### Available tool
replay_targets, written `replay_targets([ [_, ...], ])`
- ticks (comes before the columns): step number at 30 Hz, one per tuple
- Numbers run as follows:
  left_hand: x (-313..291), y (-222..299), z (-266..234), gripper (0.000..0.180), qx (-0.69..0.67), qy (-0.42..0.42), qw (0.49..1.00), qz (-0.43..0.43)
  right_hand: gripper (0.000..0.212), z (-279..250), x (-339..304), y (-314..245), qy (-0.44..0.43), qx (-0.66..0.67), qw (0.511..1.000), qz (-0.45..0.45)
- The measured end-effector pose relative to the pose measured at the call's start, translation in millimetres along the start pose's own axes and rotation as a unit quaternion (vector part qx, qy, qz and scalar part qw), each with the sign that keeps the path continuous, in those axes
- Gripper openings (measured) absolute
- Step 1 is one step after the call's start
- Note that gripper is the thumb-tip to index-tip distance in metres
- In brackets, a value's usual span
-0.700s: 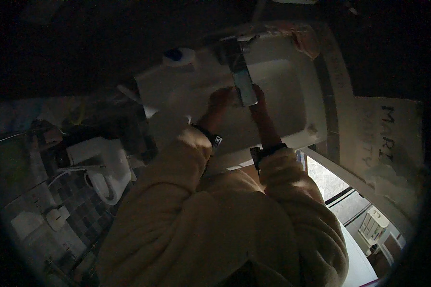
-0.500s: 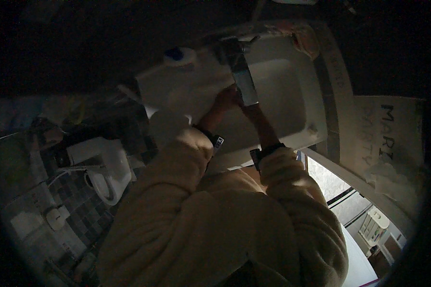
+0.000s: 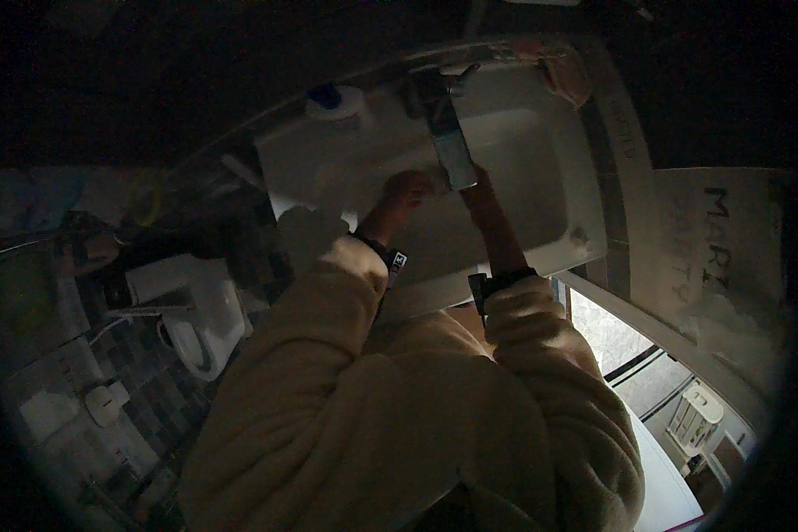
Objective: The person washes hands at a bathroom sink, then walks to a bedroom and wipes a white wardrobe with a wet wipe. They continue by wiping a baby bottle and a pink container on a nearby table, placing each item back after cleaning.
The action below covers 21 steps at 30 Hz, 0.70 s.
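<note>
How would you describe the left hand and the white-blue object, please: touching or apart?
Apart: the head view shows basin between left hand and white-blue object.

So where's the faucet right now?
In the head view, the faucet is above and right of centre, jutting over the sink, its tip right of the left hand and partly hiding the right hand.

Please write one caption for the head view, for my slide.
In dim light, the left hand and partly hidden right hand are near the faucet, over a white sink.
</note>
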<state>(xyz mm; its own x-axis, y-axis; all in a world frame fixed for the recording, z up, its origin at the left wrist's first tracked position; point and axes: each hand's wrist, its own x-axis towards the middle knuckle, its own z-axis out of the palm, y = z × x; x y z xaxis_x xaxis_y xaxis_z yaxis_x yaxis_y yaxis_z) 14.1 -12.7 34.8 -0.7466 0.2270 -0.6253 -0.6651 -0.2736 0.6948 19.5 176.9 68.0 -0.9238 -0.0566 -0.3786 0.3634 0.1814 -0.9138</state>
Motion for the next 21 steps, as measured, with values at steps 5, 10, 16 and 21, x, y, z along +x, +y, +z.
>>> replay_targets([
  [5, -19.2, 7.7, -0.5, 0.015, -0.103, -0.023, 0.991, 0.083, 0.056, -11.0, 7.7, 18.5, -0.019, 0.126, 0.991, -0.030],
  [10, 20.6, -1.3, 24.3, 0.023, 0.265, -0.026, 0.907, 0.326, 0.041, -5.2, 25.7, 53.2, 0.012, -0.062, 0.986, -0.152],
  [16, 34.3, 0.5, -12.3, 0.029, 0.401, -0.042, 0.888, 0.221, 0.036, -12.4, 15.6, 33.3, 0.011, -0.176, 0.980, -0.088],
  [21, 13.7, 9.8, 10.4, 0.029, 0.129, -0.088, 0.963, 0.218, 0.045, -11.1, 4.2, 12.5, 0.047, -0.367, 0.921, -0.121],
])
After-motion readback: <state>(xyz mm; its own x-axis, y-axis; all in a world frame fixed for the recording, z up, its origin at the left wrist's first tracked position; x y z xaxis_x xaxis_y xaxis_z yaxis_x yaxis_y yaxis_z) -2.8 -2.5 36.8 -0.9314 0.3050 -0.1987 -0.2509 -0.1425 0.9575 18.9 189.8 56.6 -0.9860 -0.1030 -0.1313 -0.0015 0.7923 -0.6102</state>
